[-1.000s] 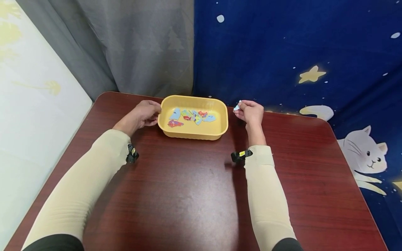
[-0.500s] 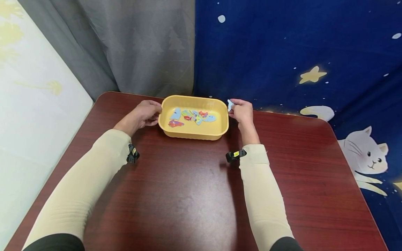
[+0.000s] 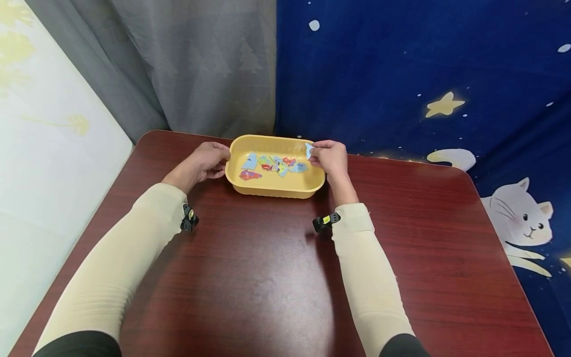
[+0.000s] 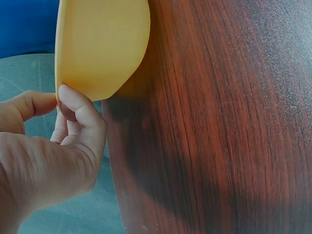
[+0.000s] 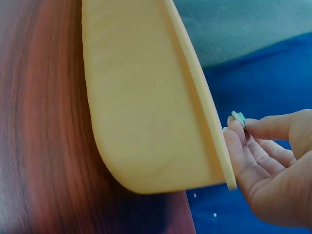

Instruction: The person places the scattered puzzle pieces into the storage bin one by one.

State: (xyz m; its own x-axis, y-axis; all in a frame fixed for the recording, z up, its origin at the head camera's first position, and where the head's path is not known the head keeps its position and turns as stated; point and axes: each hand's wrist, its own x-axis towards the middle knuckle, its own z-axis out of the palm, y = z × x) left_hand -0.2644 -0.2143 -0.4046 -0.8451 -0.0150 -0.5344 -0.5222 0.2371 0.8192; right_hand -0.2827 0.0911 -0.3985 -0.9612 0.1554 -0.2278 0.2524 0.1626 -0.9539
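Note:
Near the back of the table a yellow plastic basin (image 3: 276, 192) holds several flat, irregular puzzle pieces (image 3: 281, 168) in light blue, red, yellow and green. My left hand (image 3: 207, 161) pinches the basin's left rim between thumb and fingers, plainly seen in the left wrist view. Over the basin's right end, my right hand (image 3: 332, 157) pinches a small light-blue puzzle piece (image 3: 309, 150) between thumb and index finger. In the right wrist view that piece (image 5: 238, 117) appears edge-on, above the rim. The basin's wall hides the other pieces from both wrist views.
The dark red wooden table (image 3: 250, 267) stretches out in front of the basin. Behind it hang a grey curtain (image 3: 214, 64) and a blue curtain (image 3: 379, 69) with stars and a cat. A white wall panel (image 3: 49, 124) stands on the left.
My right hand has moved left with the light-blue puzzle piece, from beside the basin to over its right end. The left hand and the basin have stayed in place.

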